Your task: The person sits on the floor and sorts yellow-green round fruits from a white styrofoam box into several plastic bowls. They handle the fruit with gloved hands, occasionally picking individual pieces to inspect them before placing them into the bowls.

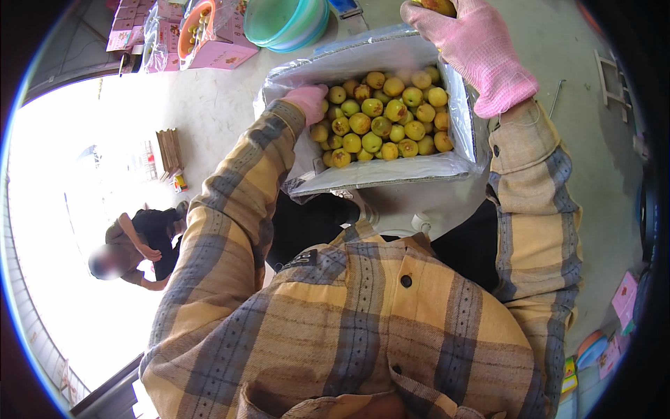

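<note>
Before me stands an open cardboard box (377,175) lined with clear plastic. Inside it lie many round yellow-green fruits (381,125) that look like jujubes, several with brown patches. My left hand (308,102), in a pink knit glove, reaches into the box's left side and touches the fruit there. Its fingertips are hidden, so whether it holds one cannot be told. Raised beyond the far right corner, my right hand (479,55) wears a matching glove with soiled fingers. It grips a yellow-brown fruit (438,6), cut off by the picture's top edge.
Stacked teal and white basins (285,23) stand beyond the box. An orange basin (194,31) with fruit sits by pink printed cartons (225,52) at upper left. Another person (144,243) bends near the bright doorway on the left. A metal frame (610,84) lies far right.
</note>
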`<state>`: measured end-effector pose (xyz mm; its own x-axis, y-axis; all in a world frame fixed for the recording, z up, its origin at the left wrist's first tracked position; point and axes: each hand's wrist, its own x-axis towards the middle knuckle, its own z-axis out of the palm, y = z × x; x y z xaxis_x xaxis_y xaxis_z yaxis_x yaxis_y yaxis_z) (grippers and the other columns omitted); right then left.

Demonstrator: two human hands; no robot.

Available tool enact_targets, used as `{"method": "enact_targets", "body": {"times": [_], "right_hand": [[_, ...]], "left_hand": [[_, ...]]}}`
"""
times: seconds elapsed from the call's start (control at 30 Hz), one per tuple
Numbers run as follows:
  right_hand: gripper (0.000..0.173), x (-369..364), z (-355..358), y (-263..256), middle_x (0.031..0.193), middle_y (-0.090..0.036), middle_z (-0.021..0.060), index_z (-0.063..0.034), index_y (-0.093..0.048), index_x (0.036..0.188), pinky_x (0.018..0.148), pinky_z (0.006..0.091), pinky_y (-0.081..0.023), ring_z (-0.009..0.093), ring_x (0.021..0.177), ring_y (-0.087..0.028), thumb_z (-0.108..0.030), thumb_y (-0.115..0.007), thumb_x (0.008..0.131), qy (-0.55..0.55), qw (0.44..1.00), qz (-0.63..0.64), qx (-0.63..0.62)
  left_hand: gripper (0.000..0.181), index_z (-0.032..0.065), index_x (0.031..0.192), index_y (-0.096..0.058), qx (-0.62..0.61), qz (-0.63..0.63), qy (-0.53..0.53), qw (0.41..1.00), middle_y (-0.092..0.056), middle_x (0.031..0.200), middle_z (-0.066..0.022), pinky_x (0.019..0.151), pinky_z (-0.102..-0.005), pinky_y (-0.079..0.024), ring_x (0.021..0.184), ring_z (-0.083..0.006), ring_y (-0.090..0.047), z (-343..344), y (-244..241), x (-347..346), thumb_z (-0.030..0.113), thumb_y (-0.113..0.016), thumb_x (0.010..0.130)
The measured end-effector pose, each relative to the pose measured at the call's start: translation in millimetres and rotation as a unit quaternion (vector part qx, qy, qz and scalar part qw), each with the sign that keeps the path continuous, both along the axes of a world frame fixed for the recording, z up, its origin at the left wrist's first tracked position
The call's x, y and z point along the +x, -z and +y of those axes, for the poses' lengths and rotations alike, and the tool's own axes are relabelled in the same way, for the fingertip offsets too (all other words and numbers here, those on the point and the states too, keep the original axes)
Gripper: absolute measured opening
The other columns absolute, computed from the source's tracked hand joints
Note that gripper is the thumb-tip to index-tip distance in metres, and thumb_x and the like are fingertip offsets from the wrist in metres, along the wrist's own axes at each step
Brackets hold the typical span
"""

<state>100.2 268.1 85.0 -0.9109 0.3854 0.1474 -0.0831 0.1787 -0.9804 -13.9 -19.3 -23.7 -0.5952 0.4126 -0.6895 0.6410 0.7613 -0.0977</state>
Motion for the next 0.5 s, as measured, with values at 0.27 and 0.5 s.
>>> {"method": "enact_targets", "body": {"times": [0.27, 0.5], "right_hand": [[0.043, 3, 0, -4, 0.099, -0.07, 0.0085, 0.0008, -0.063, 0.12, 0.08, 0.0269, -0.053, 0.013, 0.088, -0.064, -0.012, -0.076, 0.082, 0.001, 0.999, -0.01, 0.033], [0.042, 6, 1, -10, 0.099, -0.069, 0.0083, 0.001, -0.063, 0.12, 0.078, 0.0265, -0.053, 0.013, 0.086, -0.063, -0.012, -0.076, 0.082, -0.012, 1.0, -0.011, -0.019]], "left_hand": [[0.045, 0.0089, 0.125, -0.062, 0.018, -0.009, 0.027, 0.999, -0.065, 0.115, -0.0222, 0.097, -0.0422, -0.049, 0.113, -0.0388, -0.06, -18, 23, -32, 0.009, -0.06, 0.079], [0.043, 0.0066, 0.125, -0.061, -0.006, 0.012, 0.022, 1.0, -0.064, 0.118, -0.0228, 0.097, -0.0437, -0.049, 0.114, -0.0376, -0.06, -11, 19, -14, 0.013, -0.063, 0.082]]}}
